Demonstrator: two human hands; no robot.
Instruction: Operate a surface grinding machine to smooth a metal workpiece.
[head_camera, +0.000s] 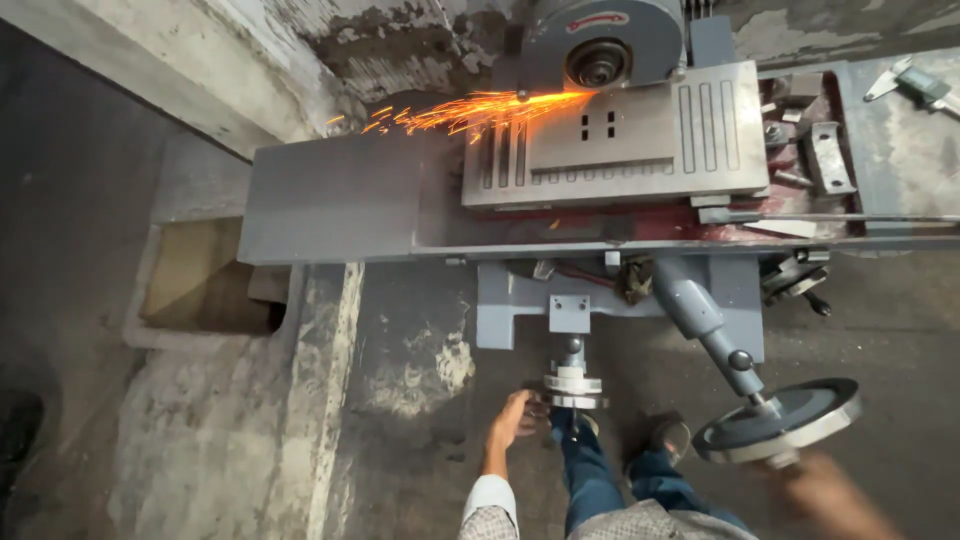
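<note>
Orange sparks (470, 108) are shooting off to the left where the grinding wheel (598, 62) meets the flat steel plate (610, 135), so the wheel is clearly biting at the plate's back edge. That plate sits flat on the grey ribbed chuck (720, 140), which makes sense, since it needs to lie dead level under the wheel and not slide.

Your left hand (515, 418) is curled around the small handwheel (573, 385) at the front of the machine, fingers wrapped on its left rim, right above your knees. It's the knob closest to your body, so you can nudge it without leaning in toward the sparks.

Your right hand (835, 492) is down by the big dark handwheel (778, 420) on the angled shaft. It's motion-blurred, so I honestly cannot tell whether it's gripping the rim, pinching a handle, or just brushing it. It sits just at the lower right edge of that wheel.

Both your feet (668, 435) are planted on the concrete floor (400, 400) between the two wheels, which keeps you square to the controls.

Off to the right on the machine's tabletop there's a caliper (915, 82) and some loose metal blocks (825, 155), parked well apart from the sparks but near enough to grab for a measurement.
</note>
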